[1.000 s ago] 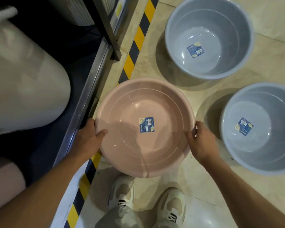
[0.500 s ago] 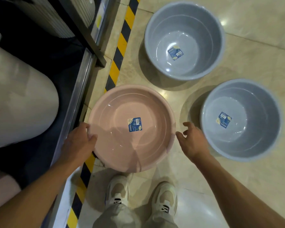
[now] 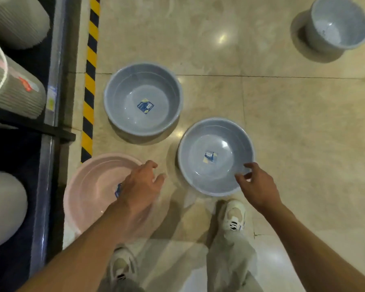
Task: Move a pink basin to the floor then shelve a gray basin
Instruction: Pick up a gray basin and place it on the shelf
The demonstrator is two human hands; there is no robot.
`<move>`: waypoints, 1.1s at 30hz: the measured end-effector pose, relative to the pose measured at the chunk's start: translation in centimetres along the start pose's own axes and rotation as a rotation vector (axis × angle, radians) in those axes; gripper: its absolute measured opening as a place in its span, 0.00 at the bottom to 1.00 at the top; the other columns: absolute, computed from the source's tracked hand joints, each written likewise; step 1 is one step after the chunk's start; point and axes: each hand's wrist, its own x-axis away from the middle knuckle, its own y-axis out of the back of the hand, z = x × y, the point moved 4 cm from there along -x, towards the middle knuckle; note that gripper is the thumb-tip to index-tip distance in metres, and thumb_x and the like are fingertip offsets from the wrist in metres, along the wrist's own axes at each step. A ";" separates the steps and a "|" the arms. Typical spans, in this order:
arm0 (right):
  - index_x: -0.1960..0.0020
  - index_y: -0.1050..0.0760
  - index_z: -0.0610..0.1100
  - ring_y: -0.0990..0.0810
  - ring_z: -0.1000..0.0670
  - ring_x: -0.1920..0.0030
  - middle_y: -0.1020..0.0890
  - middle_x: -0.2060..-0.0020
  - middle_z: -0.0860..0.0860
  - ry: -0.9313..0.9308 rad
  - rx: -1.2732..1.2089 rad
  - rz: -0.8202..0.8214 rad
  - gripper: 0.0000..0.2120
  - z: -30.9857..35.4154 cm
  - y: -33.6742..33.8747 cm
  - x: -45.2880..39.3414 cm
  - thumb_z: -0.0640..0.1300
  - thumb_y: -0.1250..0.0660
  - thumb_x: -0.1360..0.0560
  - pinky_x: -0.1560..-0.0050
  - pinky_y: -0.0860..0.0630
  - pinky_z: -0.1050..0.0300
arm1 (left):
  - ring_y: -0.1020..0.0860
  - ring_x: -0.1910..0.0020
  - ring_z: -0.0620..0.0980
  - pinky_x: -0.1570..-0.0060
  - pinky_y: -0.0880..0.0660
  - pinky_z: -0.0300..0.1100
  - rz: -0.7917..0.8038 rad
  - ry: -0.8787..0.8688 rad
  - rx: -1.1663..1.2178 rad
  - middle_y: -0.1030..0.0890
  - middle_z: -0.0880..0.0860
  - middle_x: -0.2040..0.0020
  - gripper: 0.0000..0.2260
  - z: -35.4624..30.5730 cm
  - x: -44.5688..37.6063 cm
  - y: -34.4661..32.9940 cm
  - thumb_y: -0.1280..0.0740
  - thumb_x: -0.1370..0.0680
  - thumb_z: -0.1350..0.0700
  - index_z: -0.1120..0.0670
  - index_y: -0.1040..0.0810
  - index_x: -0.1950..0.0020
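Observation:
The pink basin [image 3: 93, 186] rests on the floor at lower left, beside the shelf edge and over the striped tape. My left hand [image 3: 140, 186] hovers above its right side, fingers apart, holding nothing. A gray basin [image 3: 216, 142] with a blue label sits on the floor just right of it. My right hand [image 3: 257, 185] is open at that basin's near right rim, fingers spread, touching or almost touching it. A second gray basin [image 3: 142, 89] stands farther away, behind the pink one.
A dark shelf [image 3: 49, 114] with a metal edge runs down the left, holding stacked ribbed bins [image 3: 11, 89]. Yellow-black tape [image 3: 90, 81] lines the floor beside it. A gray bucket [image 3: 335, 24] stands at far right. My shoes [image 3: 234, 216] are below the basins.
Both hands let go of the pink basin, which now sits on the floor. My right hand moved right to the nearer gray basin's rim. The view pulled back and shifted right.

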 end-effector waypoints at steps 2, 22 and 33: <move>0.29 0.31 0.47 0.20 0.41 0.44 0.18 0.43 0.44 -0.019 0.045 0.012 0.26 -3.1 2.3 -1.6 0.57 0.35 0.22 0.55 0.28 0.51 | 0.23 0.39 0.55 0.41 0.26 0.50 0.000 0.025 -0.011 0.20 0.51 0.39 0.19 -3.5 -1.3 -1.9 0.37 0.20 0.43 0.48 0.27 0.31; 0.27 0.35 0.48 0.19 0.43 0.49 0.18 0.42 0.47 -0.049 0.257 0.222 0.34 -16.6 -4.3 -20.9 0.69 0.40 0.25 0.53 0.22 0.49 | 0.21 0.58 0.55 0.55 0.20 0.54 -0.067 0.221 -0.201 0.21 0.54 0.52 0.18 -3.5 -16.5 -14.5 0.33 0.23 0.40 0.52 0.32 0.46; 0.41 0.29 0.45 0.28 0.47 0.66 0.23 0.58 0.49 -0.025 0.278 0.182 0.22 -15.4 -6.4 -22.5 0.61 0.36 0.24 0.68 0.33 0.55 | 0.19 0.55 0.59 0.55 0.21 0.49 0.030 0.245 -0.237 0.18 0.56 0.50 0.17 -0.2 -18.2 -16.1 0.36 0.22 0.39 0.50 0.33 0.45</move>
